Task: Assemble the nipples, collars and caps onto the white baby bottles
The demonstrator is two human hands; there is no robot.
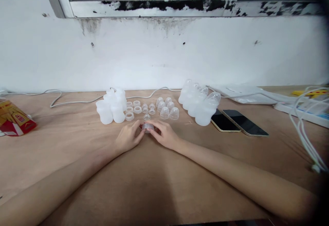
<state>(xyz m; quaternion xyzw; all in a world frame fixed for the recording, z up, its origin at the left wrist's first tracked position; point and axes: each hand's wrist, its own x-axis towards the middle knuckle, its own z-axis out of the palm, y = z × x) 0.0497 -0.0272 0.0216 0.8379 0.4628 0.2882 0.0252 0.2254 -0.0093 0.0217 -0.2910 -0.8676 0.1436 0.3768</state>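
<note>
My left hand (129, 137) and my right hand (164, 135) meet at the middle of the wooden table (144, 185). Together their fingertips pinch a small translucent ring (148, 127) lying low over the table. Just beyond the hands lie several white rings (133, 109), small clear teats (148, 110) and clear dome caps (167, 108). A cluster of open white bottles (111, 110) stands to the left of these. To the right stands a group of capped bottles (199, 103).
Two dark phones (238, 121) lie face up right of the capped bottles. White cables (303, 130) and a white flat device (241, 93) fill the far right. A red and yellow packet (14, 119) lies at the left edge. A white wall rises behind.
</note>
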